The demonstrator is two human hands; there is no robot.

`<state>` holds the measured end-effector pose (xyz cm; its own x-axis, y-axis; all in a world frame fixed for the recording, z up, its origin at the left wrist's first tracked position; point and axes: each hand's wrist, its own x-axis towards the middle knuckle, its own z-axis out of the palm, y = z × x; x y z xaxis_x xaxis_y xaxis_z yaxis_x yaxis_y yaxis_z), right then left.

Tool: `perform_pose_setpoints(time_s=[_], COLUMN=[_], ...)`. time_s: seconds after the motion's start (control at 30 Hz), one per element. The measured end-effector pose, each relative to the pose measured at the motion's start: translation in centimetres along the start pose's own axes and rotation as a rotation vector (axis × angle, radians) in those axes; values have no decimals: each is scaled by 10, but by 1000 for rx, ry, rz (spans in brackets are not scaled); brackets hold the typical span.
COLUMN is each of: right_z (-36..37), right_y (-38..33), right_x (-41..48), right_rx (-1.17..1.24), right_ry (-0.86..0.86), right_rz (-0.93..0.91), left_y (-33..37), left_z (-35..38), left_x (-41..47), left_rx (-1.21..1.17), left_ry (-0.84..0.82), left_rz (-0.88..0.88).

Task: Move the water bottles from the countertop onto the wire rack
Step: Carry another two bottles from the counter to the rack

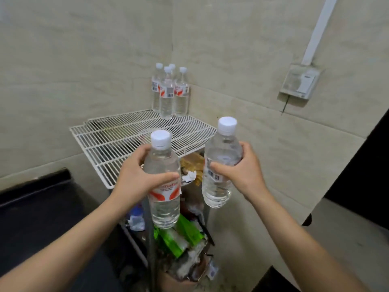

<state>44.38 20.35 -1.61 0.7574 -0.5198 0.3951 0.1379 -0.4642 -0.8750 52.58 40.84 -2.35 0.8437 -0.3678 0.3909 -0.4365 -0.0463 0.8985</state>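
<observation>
Fingers (143,153) clasping one upright bottle per hand, left hand (134,184) on left bottle (163,207), right hand (244,175) on right bottle (214,192), off wire rack's (126,140) 6 o'clock edge; carry toward 12 o'clock, seat flat beside four standing bottles (168,98), then let go.

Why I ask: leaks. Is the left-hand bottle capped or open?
Capped: a white cap sits on the bottle gripped by the left hand.
</observation>
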Motion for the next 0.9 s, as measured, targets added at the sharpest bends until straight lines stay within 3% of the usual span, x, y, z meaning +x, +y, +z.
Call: perform_pose_setpoints(time_s=[0.17,0.47,0.7,0.9], right_z=[4,35,61,82], right_y=[-6,-13,38,88], right_x=[51,224,311,360], right_rx=[-32,1,39,193], right_ry=[-33,-47,15,169], right_rz=[-49,-44,86,170], left_y=[8,-8,-56,-84], left_z=[9,21,37,58], left_x=[39,196,296,347], left_rx=[-58,-172,-128,-103], left_ry=[1,7,145,172], left_rz=[2,27,-4,-112])
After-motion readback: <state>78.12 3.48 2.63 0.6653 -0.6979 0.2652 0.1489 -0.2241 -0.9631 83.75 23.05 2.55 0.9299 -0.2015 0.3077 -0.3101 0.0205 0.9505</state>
